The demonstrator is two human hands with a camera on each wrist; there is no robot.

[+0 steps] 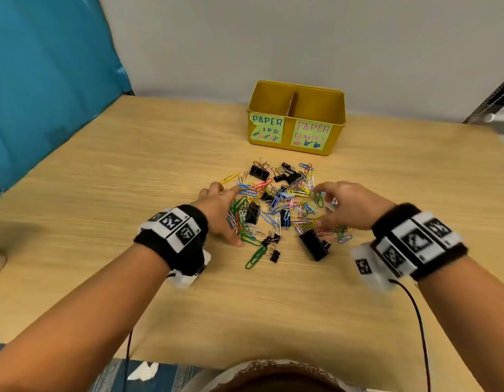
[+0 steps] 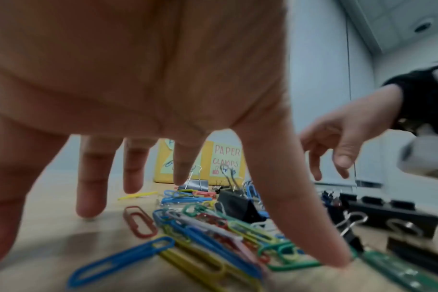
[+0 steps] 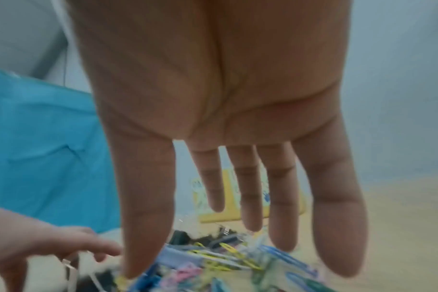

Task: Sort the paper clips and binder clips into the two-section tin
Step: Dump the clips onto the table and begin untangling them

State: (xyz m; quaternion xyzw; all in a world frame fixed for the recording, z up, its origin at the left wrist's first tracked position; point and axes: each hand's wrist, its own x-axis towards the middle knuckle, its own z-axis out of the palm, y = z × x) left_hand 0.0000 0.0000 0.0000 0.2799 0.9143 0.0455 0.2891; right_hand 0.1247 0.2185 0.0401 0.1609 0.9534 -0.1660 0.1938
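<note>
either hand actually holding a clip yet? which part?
No. The left hand and the right hand are spread, fingers straight, over the mixed heap of coloured paper clips and black binder clips; neither grips one.

Yellow tin (image 1: pixel 315 108), green labels (image 1: pixel 267 128) lettered blue and pink. Paper clips (image 1: pixel 255 257) green, blue, yellow, pink, red; binder clips (image 1: pixel 313 244) black. Pale wood-grain worktop (image 1: pixel 132 165). Teal curtain (image 1: pixel 41 80). Black-and-white patterned wristbands (image 1: pixel 174 227).
</note>
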